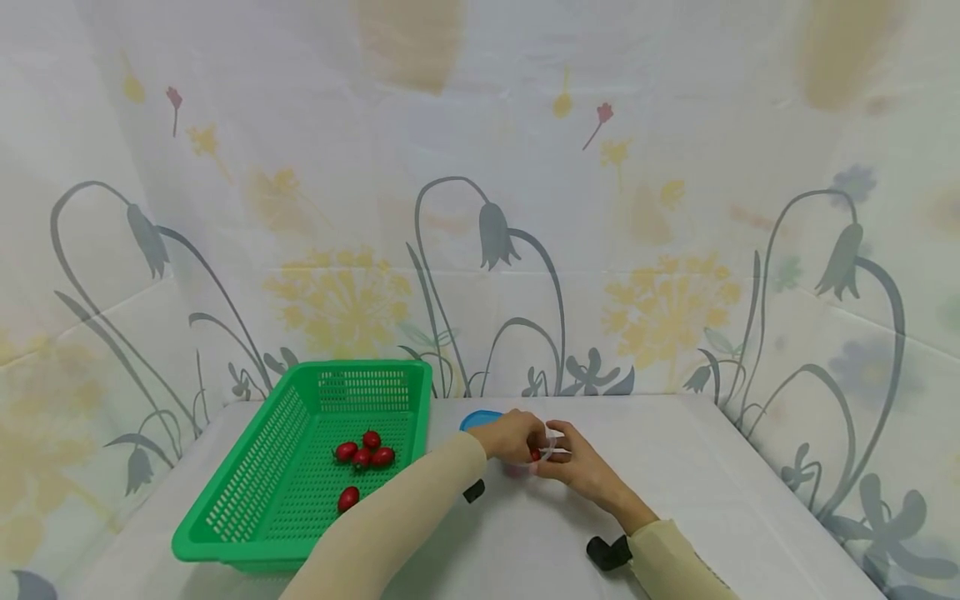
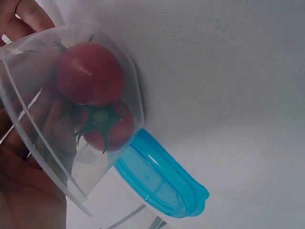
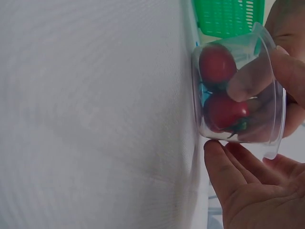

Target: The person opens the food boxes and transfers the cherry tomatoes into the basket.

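Observation:
A small clear plastic container (image 3: 267, 129) stands on the table between my hands, with two red cherry tomatoes (image 3: 218, 64) (image 2: 90, 74) showing through its wall. My left hand (image 1: 516, 435) reaches over the rim. Its thumb and fingers are down inside, holding the tomato (image 3: 221, 112) on the right side, which lies low in the container. From the right, my right hand (image 1: 581, 473) steadies the container, thumb and fingers spread around its outer side. Behind the left hand lies a blue lid (image 2: 159, 174), partly hidden by that hand in the head view.
To the left stands a green perforated basket (image 1: 225, 500) with several more tomatoes (image 1: 362, 458) in it. My left forearm passes over its near right corner. A patterned cloth (image 1: 480, 208) hangs behind the white table (image 1: 675, 467).

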Tool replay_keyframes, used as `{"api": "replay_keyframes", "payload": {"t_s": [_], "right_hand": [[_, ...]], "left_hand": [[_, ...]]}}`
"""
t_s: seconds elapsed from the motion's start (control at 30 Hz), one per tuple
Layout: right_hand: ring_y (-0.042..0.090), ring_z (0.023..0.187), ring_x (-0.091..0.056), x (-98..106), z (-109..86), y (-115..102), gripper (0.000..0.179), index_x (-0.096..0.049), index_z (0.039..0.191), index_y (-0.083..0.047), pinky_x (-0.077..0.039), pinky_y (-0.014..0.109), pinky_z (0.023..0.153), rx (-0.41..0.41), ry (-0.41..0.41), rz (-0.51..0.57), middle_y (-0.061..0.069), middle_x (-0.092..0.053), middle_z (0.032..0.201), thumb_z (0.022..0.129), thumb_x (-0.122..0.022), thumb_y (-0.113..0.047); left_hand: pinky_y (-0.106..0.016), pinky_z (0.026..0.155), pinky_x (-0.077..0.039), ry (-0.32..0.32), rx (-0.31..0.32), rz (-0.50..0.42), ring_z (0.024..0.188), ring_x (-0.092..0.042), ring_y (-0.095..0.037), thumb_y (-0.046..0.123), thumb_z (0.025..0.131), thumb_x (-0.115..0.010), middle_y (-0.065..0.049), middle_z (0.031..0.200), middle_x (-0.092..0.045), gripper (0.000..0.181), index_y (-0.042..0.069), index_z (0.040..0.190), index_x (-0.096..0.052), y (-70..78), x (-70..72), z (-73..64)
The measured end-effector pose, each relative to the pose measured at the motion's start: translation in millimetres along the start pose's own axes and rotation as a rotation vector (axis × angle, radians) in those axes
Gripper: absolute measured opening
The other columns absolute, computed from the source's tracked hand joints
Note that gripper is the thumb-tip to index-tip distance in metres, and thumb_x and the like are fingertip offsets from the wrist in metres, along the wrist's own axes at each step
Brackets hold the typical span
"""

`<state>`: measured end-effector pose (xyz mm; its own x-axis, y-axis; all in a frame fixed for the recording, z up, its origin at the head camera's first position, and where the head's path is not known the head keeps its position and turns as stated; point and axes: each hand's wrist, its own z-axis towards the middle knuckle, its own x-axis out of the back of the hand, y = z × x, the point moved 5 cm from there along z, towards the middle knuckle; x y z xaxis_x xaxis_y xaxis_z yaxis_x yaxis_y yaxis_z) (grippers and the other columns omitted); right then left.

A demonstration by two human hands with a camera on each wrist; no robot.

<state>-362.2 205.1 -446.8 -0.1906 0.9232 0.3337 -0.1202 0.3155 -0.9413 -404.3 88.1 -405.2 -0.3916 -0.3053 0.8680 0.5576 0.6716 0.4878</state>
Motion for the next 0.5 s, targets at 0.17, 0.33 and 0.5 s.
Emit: {"api": "replay_keyframes", "payload": {"t_s": [0.17,0.33,0.5], "right_hand": [[0.036,0.119,-0.052,0,0.6,0,0.085,-0.028,0.145,-0.007,-0.045,0.049,0.096,0.002,0.003,-0.007,0.022,-0.043,0.136,0.079,-0.079,-0.024],[0.035,0.119,-0.052,-1,1.1,1,0.082,-0.029,0.144,-0.008,-0.045,0.049,0.095,-0.006,0.007,-0.007,0.021,-0.044,0.135,0.079,-0.078,-0.021],[0.036,0.118,-0.053,-1,2.3,1,0.081,-0.029,0.144,-0.007,-0.045,0.049,0.095,0.000,0.008,-0.007,0.021,-0.046,0.133,0.080,-0.077,-0.020]], "left_hand": [[-0.019,0.067,-0.050,0.014,-0.054,-0.042,0.073,-0.057,-0.008,0.003,0.078,-0.077,0.004,0.082,-0.064,0.019,0.010,0.094,-0.072,-1.1,8.0,-0.6],[-0.020,0.064,-0.051,0.028,-0.039,-0.085,0.074,-0.058,-0.009,0.004,0.079,-0.076,0.003,0.085,-0.064,0.016,0.011,0.092,-0.071,-1.9,17.4,-3.9],[-0.023,0.064,-0.053,0.045,-0.012,-0.114,0.077,-0.059,-0.011,0.003,0.081,-0.073,0.001,0.090,-0.063,0.017,0.010,0.096,-0.070,-0.7,28.8,-13.0]]}}
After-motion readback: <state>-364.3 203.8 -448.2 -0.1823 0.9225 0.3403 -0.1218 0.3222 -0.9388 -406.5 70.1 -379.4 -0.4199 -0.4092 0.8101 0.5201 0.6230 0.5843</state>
